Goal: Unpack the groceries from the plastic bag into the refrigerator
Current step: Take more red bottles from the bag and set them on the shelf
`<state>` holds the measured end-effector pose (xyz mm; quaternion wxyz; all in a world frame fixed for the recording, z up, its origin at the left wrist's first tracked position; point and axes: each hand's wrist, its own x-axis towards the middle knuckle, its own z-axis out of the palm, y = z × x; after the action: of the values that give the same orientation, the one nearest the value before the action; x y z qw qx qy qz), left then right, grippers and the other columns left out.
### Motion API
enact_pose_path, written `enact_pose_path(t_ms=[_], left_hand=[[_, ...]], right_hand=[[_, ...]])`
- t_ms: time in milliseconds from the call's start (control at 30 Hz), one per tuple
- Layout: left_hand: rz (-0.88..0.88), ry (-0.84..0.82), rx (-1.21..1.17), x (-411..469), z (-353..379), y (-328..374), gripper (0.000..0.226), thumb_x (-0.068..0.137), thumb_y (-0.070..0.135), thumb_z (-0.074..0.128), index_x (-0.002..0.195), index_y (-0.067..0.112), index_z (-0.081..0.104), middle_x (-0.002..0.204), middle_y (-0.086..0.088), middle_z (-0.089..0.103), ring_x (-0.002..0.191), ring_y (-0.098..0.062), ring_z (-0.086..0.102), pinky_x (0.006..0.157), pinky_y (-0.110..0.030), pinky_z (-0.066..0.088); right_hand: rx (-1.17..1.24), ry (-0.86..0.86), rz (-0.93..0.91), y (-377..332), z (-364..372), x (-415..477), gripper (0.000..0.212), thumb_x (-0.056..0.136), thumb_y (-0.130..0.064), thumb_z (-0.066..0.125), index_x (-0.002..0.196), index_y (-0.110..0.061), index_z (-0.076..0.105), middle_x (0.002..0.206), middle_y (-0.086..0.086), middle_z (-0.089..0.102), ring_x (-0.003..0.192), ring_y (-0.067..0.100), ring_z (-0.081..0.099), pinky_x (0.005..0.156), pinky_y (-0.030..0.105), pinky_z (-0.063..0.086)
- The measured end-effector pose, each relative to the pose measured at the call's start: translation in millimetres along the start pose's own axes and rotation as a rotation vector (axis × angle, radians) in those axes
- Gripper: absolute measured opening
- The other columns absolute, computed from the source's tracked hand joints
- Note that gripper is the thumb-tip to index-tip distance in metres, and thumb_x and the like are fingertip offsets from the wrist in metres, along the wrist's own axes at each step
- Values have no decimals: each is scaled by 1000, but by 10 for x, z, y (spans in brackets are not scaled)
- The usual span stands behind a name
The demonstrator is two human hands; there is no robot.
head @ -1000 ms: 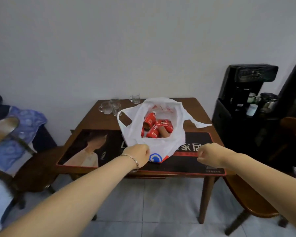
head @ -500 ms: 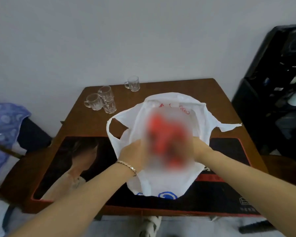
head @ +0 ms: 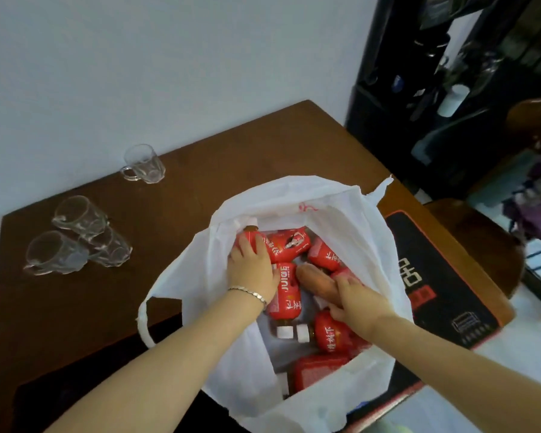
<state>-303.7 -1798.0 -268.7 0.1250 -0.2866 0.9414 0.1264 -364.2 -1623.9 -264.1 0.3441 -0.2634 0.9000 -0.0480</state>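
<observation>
A white plastic bag (head: 350,214) lies wide open on the brown wooden table (head: 219,170). Inside it are several red-labelled juice bottles (head: 286,295) with white caps, lying on their sides. Both my hands are inside the bag. My left hand (head: 252,265), with a bracelet on the wrist, is closed over a red bottle (head: 256,239) at the far left of the pile. My right hand (head: 356,300) wraps around a brownish bottle (head: 313,278) in the middle of the pile.
Three small glass cups (head: 78,237) and another glass cup (head: 144,164) stand on the table's left and far side. A black mat (head: 434,282) lies under the bag. A black water dispenser (head: 425,89) stands at the right; a wooden chair (head: 481,232) is beside the table.
The view has closed in on the bag. My hands went from its outer edges down inside it and have taken hold of bottles.
</observation>
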Motion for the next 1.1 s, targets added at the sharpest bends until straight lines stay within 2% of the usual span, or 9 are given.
enact_pose_path(t_ms=[100,200,333,500,600,767,867,967,1100], left_hand=[[-85,-22,-138,32,160,-86,86,89,51,48,147,27,-10,151,-17,18,133,-36,36,106,-44,37],[-108,-14,-184,-7,197,-112,89,86,54,51,146,29,-10,149,-18,23,130,-36,38,102,-44,41],[-180,-139,-367,-60,166,-158,109,75,48,69,146,25,-11,148,-15,23,129,-35,40,99,-45,44],[-206,-262,-643,-206,146,-193,99,62,38,77,142,21,22,130,-5,48,114,-28,53,95,-44,49],[-99,-252,-810,-339,11,15,80,69,24,77,137,19,34,119,-2,54,104,-20,56,92,-39,51],[237,-184,-846,-596,-456,767,82,71,40,74,138,34,27,122,15,43,106,-5,46,88,-23,43],[408,-196,-841,-781,-588,1441,80,71,39,73,137,36,27,124,11,46,107,-11,52,77,-15,48],[573,-265,-822,-1049,-569,2299,76,72,33,74,131,42,27,122,9,48,109,-17,55,83,-25,52],[782,-327,-767,-1699,-269,3616,77,71,24,77,135,29,33,121,5,51,106,-14,55,83,-23,47]], right_hand=[[43,-23,28,38,31,-21,41,91,-36,50,129,-24,38,123,-1,54,109,17,56,99,31,43],[70,-30,44,20,73,-89,36,91,-37,51,124,-25,42,118,-2,58,103,14,58,97,28,46],[127,-17,34,-9,70,-202,15,91,-37,52,101,-26,51,96,-6,61,86,9,61,86,22,51],[223,46,55,64,-57,-443,19,87,-34,57,102,-22,57,93,-5,64,81,11,63,79,24,56],[267,140,58,222,-231,-665,23,85,-35,61,106,-27,57,90,-10,62,78,7,63,74,24,57],[331,351,106,773,-569,-1250,27,83,-40,65,103,-40,47,92,-17,54,79,0,55,68,9,43],[313,505,194,1335,-668,-1730,26,81,-38,65,100,-37,48,86,-16,52,69,-2,52,58,7,38],[342,605,329,2026,-638,-2327,27,81,-36,65,106,-32,56,89,-10,57,72,4,54,64,13,42],[405,709,515,3031,-343,-3314,19,79,-30,64,75,-36,46,74,-10,54,70,15,54,57,16,39]])
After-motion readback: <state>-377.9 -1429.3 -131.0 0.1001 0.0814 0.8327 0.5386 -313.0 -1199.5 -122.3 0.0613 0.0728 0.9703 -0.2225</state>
